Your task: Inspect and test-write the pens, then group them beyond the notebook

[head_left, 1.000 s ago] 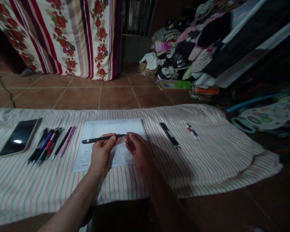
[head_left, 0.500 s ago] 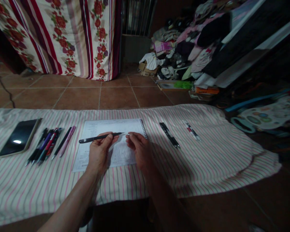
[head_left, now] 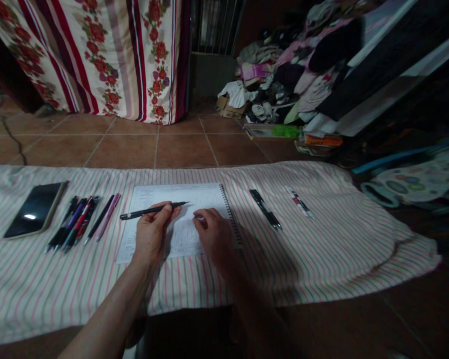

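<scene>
My left hand (head_left: 155, 224) pinches a black pen (head_left: 134, 214) near its middle, above the page. The pen lies nearly level, its thin tapered end pointing right. Just to the right, my right hand (head_left: 214, 230) is closed, thumb and fingertips together over the paper. A small light piece seems to show at those fingertips, too tiny to name. Under both hands lies a spiral notebook (head_left: 205, 192) with faint writing and its coil on the right side. The hands are apart, and the pen's thin end touches neither the page nor my right hand.
Left of the notebook lie a phone (head_left: 35, 209), a bunch of several pens (head_left: 73, 224) and a pink pen (head_left: 108, 218). To the right are black pens (head_left: 265, 209) and a white pen (head_left: 299, 202). A striped cloth (head_left: 322, 249) covers the surface.
My right hand has drawn back and down from the pen's thin end, its fingers curling in more. My left hand keeps the pen almost in place. The view has shifted slightly.
</scene>
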Available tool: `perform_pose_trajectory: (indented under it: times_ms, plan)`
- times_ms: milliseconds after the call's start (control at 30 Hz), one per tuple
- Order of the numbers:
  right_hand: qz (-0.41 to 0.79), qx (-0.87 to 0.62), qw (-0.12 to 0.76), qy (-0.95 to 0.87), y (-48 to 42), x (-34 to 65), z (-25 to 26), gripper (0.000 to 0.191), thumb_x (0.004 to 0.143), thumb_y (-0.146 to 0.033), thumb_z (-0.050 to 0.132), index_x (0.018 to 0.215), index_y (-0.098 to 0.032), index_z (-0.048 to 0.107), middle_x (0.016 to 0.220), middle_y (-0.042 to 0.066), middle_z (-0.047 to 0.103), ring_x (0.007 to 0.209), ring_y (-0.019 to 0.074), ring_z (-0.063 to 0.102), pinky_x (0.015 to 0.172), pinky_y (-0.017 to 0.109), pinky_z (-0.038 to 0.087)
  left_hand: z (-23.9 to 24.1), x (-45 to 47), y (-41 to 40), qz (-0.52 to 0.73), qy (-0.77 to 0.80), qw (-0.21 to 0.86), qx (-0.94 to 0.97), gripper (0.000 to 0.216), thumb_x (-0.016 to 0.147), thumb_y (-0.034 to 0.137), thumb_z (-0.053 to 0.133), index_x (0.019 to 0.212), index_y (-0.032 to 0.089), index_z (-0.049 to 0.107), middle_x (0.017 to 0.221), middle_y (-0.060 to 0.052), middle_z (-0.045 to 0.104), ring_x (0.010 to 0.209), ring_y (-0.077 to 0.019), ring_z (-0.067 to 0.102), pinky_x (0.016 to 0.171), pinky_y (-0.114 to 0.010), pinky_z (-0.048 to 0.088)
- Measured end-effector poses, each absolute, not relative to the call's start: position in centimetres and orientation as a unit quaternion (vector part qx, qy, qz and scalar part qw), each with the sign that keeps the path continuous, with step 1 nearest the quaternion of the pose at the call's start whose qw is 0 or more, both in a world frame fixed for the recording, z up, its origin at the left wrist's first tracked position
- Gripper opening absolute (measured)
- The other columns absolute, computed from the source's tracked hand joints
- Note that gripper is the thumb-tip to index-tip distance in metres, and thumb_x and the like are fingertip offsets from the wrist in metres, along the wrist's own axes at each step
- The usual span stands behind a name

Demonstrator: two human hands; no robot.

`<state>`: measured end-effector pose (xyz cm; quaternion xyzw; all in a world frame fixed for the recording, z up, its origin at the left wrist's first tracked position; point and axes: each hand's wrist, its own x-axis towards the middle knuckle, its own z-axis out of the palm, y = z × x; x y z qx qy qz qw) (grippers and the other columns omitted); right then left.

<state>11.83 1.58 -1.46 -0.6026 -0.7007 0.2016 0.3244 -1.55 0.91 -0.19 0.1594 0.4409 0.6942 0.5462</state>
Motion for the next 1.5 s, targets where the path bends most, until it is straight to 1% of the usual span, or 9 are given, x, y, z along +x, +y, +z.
perform_pose_trajectory:
  times_ms: [100, 200, 433, 767, 867, 1133, 1333, 1400, 1500]
  plan:
    - [0.143, -0.608, 0.273, -0.731, 1.4, 11.7, -1.7, 0.013, 0.080, -0.016, 0.056, 0.089, -0.018, 0.065, 0.090, 0.007, 0.064, 0.084, 0.0200, 0.059, 0.074, 0.030, 0.044, -0.2, -1.7, 0.9, 0.696, 0.437, 0.546, 0.165, 0.024, 0.055, 0.017, 0.079, 0.075, 0.012, 0.067, 0.069, -0.001, 0.070, 0.068, -0.0142, 0.069, 0.075, -0.025, 0.056]
    - [0.123, -0.609, 0.251, -0.742, 1.5, 11.7, -2.0, 0.014, 0.080, -0.014, 0.056, 0.089, -0.019, 0.065, 0.091, 0.007, 0.063, 0.087, 0.0204, 0.058, 0.076, 0.031, 0.043, -0.2, -1.7, 0.9, 0.698, 0.435, 0.544, 0.166, 0.025, 0.055, 0.017, 0.080, 0.075, 0.011, 0.067, 0.069, -0.001, 0.070, 0.068, -0.0144, 0.069, 0.077, -0.027, 0.055]
    - [0.147, -0.602, 0.276, -0.735, 1.9, 11.9, -2.6, 0.016, 0.077, -0.013, 0.058, 0.090, -0.019, 0.065, 0.092, 0.007, 0.064, 0.086, 0.0192, 0.059, 0.078, 0.031, 0.044, 0.1, -1.5, 0.8, 0.687, 0.444, 0.553, 0.158, 0.027, 0.054, 0.018, 0.080, 0.076, 0.011, 0.066, 0.068, -0.002, 0.070, 0.067, -0.0137, 0.068, 0.077, -0.026, 0.055]
    - [0.177, -0.583, 0.282, -0.741, 1.7, 12.5, -2.5, 0.024, 0.077, -0.012, 0.059, 0.098, -0.020, 0.066, 0.096, 0.007, 0.064, 0.088, 0.0193, 0.059, 0.082, 0.032, 0.045, -0.2, -1.3, 0.8, 0.684, 0.444, 0.555, 0.164, 0.027, 0.053, 0.019, 0.080, 0.075, 0.011, 0.066, 0.068, -0.002, 0.070, 0.066, -0.0144, 0.068, 0.074, -0.027, 0.055]
    - [0.180, -0.582, 0.276, -0.744, 1.7, 12.6, -2.6, 0.023, 0.077, -0.013, 0.059, 0.098, -0.019, 0.066, 0.095, 0.007, 0.063, 0.085, 0.0185, 0.059, 0.081, 0.031, 0.045, -0.2, -1.3, 0.8, 0.683, 0.441, 0.558, 0.166, 0.027, 0.053, 0.019, 0.080, 0.075, 0.011, 0.066, 0.068, -0.002, 0.070, 0.066, -0.0136, 0.068, 0.074, -0.024, 0.054]
    - [0.177, -0.570, 0.279, -0.752, 1.7, 12.8, -2.5, 0.020, 0.077, -0.014, 0.058, 0.095, -0.019, 0.066, 0.092, 0.006, 0.063, 0.080, 0.0167, 0.059, 0.078, 0.030, 0.045, -0.1, -1.2, 0.8, 0.682, 0.450, 0.553, 0.164, 0.027, 0.053, 0.018, 0.080, 0.075, 0.011, 0.065, 0.066, -0.001, 0.069, 0.066, -0.0139, 0.068, 0.078, -0.027, 0.054]
    - [0.190, -0.575, 0.271, -0.749, 1.6, 12.7, -2.2, 0.020, 0.077, -0.015, 0.059, 0.095, -0.019, 0.066, 0.094, 0.006, 0.062, 0.084, 0.0175, 0.059, 0.080, 0.030, 0.045, -0.2, -1.2, 0.9, 0.676, 0.452, 0.559, 0.162, 0.027, 0.053, 0.019, 0.080, 0.075, 0.011, 0.065, 0.067, -0.002, 0.069, 0.067, -0.0142, 0.068, 0.077, -0.026, 0.054]
    - [0.196, -0.575, 0.279, -0.744, 1.6, 12.7, -2.1, 0.019, 0.077, -0.016, 0.059, 0.095, -0.018, 0.066, 0.094, 0.007, 0.063, 0.086, 0.0182, 0.059, 0.081, 0.031, 0.045, -0.3, -1.2, 0.9, 0.675, 0.452, 0.560, 0.160, 0.026, 0.054, 0.018, 0.079, 0.075, 0.011, 0.066, 0.066, -0.002, 0.070, 0.067, -0.0143, 0.068, 0.075, -0.026, 0.054]
    - [0.203, -0.573, 0.321, -0.726, 1.8, 12.7, -1.9, 0.019, 0.076, -0.020, 0.061, 0.095, -0.017, 0.066, 0.093, 0.008, 0.063, 0.085, 0.0189, 0.060, 0.081, 0.032, 0.046, -0.3, -1.1, 0.9, 0.673, 0.453, 0.564, 0.151, 0.023, 0.055, 0.016, 0.078, 0.074, 0.011, 0.066, 0.067, -0.003, 0.070, 0.066, -0.0144, 0.069, 0.072, -0.024, 0.055]
